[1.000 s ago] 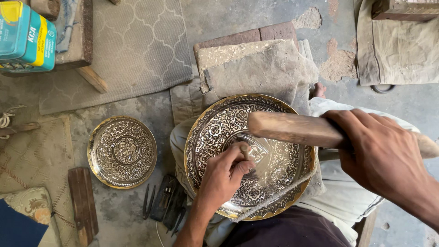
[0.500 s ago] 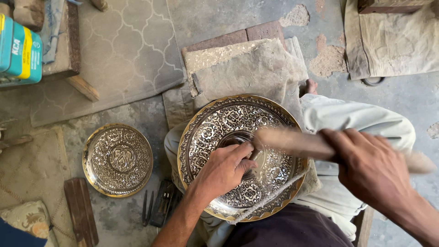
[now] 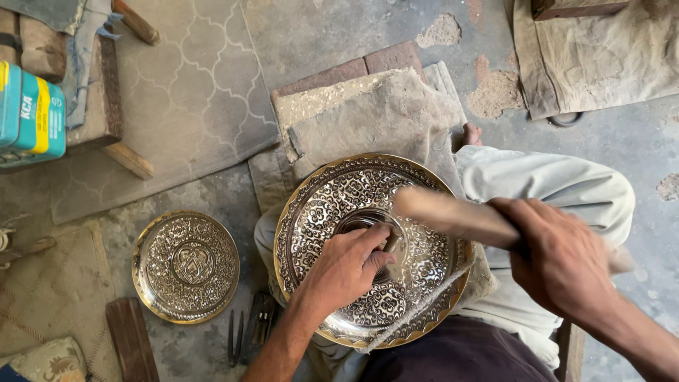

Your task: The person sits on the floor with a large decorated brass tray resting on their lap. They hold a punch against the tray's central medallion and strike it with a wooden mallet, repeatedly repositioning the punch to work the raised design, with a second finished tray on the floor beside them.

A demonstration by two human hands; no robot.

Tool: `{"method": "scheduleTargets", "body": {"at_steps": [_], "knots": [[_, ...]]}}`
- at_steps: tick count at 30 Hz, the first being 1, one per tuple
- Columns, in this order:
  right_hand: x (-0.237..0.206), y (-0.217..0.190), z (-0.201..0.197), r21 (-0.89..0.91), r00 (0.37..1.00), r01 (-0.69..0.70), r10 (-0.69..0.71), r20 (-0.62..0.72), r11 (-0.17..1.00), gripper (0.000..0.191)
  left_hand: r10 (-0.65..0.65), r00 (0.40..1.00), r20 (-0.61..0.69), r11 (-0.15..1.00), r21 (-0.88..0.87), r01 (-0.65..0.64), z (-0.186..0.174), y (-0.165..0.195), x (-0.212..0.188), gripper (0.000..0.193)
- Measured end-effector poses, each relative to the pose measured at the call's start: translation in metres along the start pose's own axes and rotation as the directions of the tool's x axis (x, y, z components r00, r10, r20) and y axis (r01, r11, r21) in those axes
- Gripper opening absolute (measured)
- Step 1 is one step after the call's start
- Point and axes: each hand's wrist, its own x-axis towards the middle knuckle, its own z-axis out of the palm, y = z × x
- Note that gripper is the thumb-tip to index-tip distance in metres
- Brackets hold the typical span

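Concrete floor (image 3: 339, 28): two engraved plates (image 3: 368, 205) (image 3: 185, 266), one mallet (image 3: 453, 216).

Under my left hand (image 3: 346, 265): large engraved plate (image 3: 332, 205), resting on my lap.
In my left hand: a small tool, mostly hidden, near the plate's centre.
Right of my left hand: my right hand (image 3: 559, 258), gripping a wooden mallet (image 3: 453, 216) that reaches over the plate.
Left of my left hand: smaller plate (image 3: 186, 267) on the floor.
Between the plates: metal tools (image 3: 251, 329) on the floor.
Beyond my left hand: folded cloth (image 3: 375, 117) past the plate's far rim.
Far left, well apart: box (image 3: 32, 117) on a low wooden stand.
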Motion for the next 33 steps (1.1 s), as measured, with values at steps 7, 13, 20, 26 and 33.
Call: {"method": "scheduleTargets", "body": {"at_steps": [7, 13, 20, 26, 33], "knots": [[-0.005, -0.011, 0.0, 0.129, 0.997, -0.058, 0.064, -0.041, 0.99, 0.052, 0.02, 1.0, 0.018, 1.0, 0.021, -0.021, 0.0, -0.003, 0.002, 0.027], [-0.01, -0.005, 0.005, 0.061, 0.998, -0.054, 0.055, -0.007, 0.997, 0.048, -0.014, 0.998, 0.058, 1.0, 0.015, 0.013, -0.001, -0.001, 0.003, 0.032], [-0.016, 0.0, 0.011, 0.232, 0.922, -0.364, 0.313, 0.229, 0.902, 0.051, -0.037, 0.996, 0.085, 0.999, 0.02, 0.035, -0.003, 0.0, 0.004, 0.033], [-0.022, -0.005, 0.011, 0.321, 0.989, -0.143, 0.145, 0.018, 0.936, 0.05, 0.007, 0.997, 0.078, 1.0, -0.002, -0.007, -0.004, 0.0, 0.003, 0.03], [-0.03, -0.008, 0.01, 0.301, 0.988, 0.002, 0.045, -0.149, 0.954, 0.055, -0.01, 0.996, 0.092, 0.999, 0.041, 0.006, -0.005, 0.001, 0.005, 0.031]]}}
